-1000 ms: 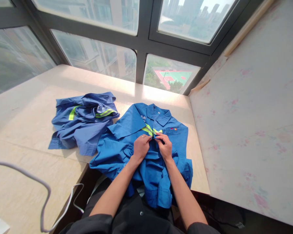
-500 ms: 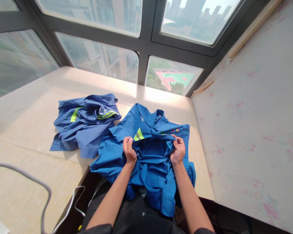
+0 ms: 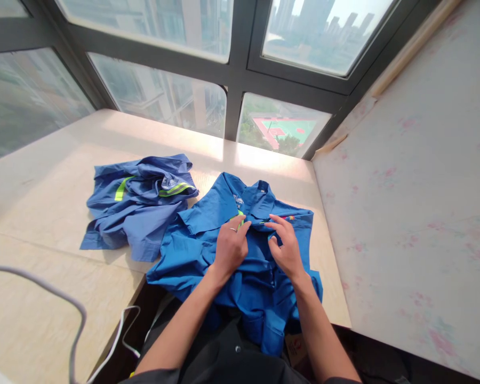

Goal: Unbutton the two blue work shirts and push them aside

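Observation:
A bright blue work shirt with yellow-green reflective trim lies front-up on the pale wooden tabletop, its lower part hanging over the near edge. My left hand rests on the shirt's chest, fingertips pinched on the left front edge just below the collar. My right hand lies on the right front panel with its fingers loosely spread, fingertips touching the fabric beside the chest pocket. The two hands sit close together at the placket.
A second, paler blue shirt with reflective stripes lies crumpled to the left. A white cable loops over the near left of the table. Large windows run behind the table; a pink-spotted wall stands at the right.
Half a second ago both hands held the shirt fronts pulled apart and lifted. Now the fronts are laid back together and flat, and both hands have come inward to the placket.

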The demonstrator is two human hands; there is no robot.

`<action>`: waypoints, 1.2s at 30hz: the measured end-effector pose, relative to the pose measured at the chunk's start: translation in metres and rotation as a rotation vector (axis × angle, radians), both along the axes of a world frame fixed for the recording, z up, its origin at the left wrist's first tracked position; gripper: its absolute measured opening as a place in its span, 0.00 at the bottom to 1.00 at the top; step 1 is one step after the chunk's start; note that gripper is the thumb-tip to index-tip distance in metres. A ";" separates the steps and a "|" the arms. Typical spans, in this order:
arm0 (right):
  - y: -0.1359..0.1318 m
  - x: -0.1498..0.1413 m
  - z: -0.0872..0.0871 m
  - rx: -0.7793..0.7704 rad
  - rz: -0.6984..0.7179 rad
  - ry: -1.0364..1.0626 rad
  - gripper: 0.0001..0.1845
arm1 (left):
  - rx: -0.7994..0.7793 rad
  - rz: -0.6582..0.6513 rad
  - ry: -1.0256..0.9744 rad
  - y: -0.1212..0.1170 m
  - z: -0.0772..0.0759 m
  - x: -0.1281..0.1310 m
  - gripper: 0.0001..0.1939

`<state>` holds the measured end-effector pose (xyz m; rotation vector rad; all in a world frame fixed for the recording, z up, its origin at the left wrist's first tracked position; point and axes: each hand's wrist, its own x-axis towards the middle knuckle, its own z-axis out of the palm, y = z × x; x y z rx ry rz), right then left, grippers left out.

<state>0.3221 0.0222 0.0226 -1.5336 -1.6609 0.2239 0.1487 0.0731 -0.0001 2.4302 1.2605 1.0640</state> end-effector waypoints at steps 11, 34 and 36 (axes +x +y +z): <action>0.052 -0.005 -0.064 -0.158 0.090 -0.185 0.11 | -0.282 0.106 0.306 0.015 -0.025 0.014 0.11; 0.044 0.001 -0.068 -0.216 0.068 0.575 0.12 | -0.135 -0.034 0.117 0.019 -0.043 0.005 0.16; 0.047 0.000 -0.069 -0.180 0.026 0.519 0.11 | -0.163 -0.053 0.084 0.021 -0.044 0.005 0.15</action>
